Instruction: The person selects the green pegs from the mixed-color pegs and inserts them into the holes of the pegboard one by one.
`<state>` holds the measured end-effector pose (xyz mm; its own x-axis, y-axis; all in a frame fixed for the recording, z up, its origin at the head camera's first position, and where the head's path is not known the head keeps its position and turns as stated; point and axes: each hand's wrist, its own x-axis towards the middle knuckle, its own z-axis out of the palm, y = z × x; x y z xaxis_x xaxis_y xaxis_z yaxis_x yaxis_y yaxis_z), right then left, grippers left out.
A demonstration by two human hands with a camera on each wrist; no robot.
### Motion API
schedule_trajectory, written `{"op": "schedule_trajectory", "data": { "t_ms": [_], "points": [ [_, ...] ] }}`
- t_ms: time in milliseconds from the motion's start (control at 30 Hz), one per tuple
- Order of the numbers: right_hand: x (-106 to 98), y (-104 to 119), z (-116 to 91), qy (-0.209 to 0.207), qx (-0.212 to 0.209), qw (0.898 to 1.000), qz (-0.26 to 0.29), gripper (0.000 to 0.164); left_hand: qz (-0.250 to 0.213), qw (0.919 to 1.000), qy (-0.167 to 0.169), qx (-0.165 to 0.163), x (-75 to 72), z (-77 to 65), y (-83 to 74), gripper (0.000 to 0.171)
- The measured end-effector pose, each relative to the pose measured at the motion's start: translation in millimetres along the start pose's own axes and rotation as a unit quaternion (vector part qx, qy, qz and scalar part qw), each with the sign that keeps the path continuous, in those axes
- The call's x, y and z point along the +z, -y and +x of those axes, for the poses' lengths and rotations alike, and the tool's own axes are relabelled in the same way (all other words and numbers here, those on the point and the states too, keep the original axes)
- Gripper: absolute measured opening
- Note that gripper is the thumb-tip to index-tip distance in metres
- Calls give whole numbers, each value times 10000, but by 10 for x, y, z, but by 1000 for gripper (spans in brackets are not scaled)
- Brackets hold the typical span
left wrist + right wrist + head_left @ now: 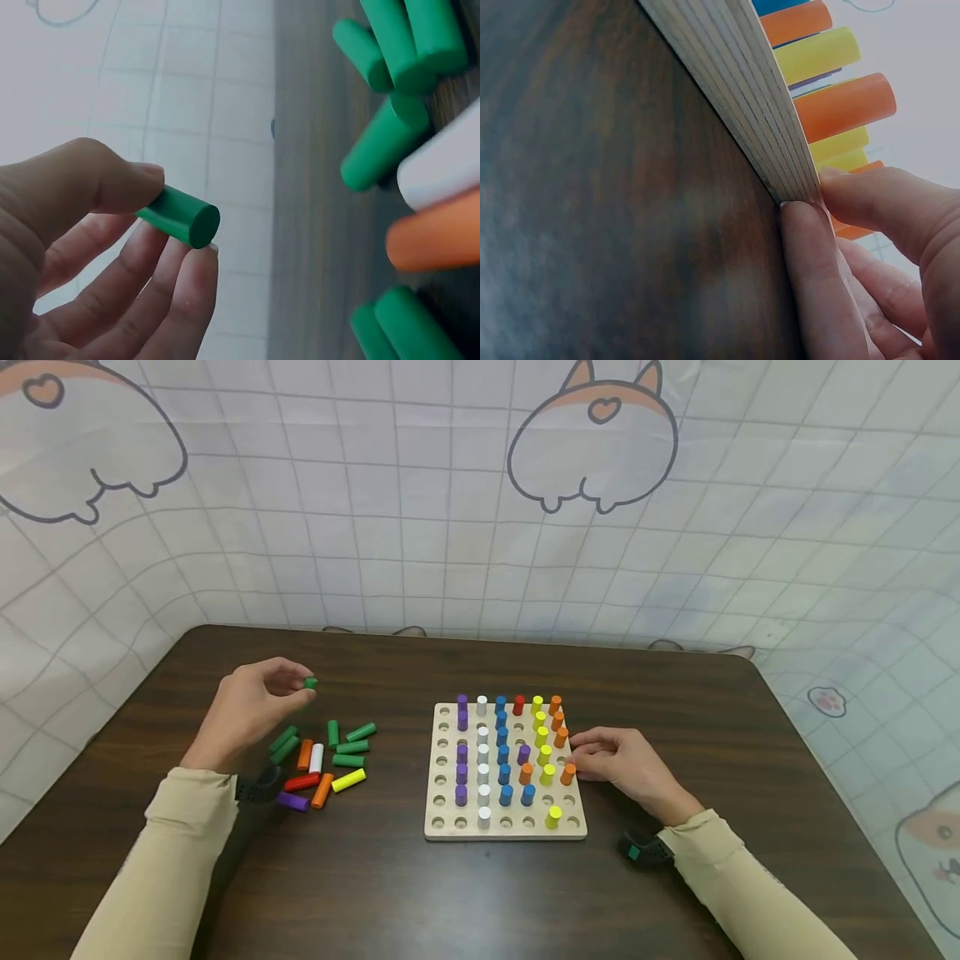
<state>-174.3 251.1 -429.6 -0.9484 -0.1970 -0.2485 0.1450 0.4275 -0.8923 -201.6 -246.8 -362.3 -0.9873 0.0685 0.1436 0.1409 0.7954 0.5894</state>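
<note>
My left hand is raised over the left part of the table. Its thumb and fingertips pinch a short green peg, with the peg's round end pointing away from the hand. To the right, a square wooden pegboard lies flat, with rows of holes and upright purple, white, blue, red, yellow and orange pegs. At its right edge my right hand grips the board, thumb at the top rim and a finger against the layered side. An orange peg stands close to that thumb.
Loose pegs lie below the left hand: several green ones, a white peg, a red peg, a yellow peg, a purple peg and two orange ones. The dark wooden table meets a patterned white curtain.
</note>
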Motion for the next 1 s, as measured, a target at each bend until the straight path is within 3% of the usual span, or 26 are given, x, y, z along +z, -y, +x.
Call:
{"op": "schedule_trajectory", "data": {
  "t_ms": [500, 1000],
  "points": [
    [27, -13, -2, -68, 12, 10000, 43, 41, -179, 9990, 36, 408, 128, 77, -378, 23],
    [6, -17, -7, -8, 17, 10000, 39, 41, -331, 9970, 36, 698, 348, 178, -604, 24]
  ]
}}
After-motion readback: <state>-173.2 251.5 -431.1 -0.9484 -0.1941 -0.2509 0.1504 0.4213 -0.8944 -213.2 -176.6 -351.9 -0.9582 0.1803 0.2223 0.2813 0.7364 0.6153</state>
